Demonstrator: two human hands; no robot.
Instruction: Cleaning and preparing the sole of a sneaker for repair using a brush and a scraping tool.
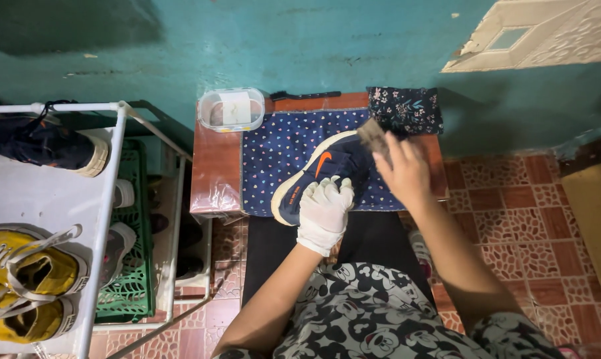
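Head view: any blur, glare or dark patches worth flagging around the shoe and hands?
Head view: the brush in the right hand is smeared by motion blur; the navy shoe and gloved left hand are sharp; glare sits on the plastic-wrapped table beside the dotted cloth; the teal wall's upper left corner falls into shadow.

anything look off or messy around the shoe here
Only the left hand wears a white glove; the right hand, holding a brush, is bare. The navy sneaker lies tilted across the dotted cloth. Nothing spilled or damaged shows.
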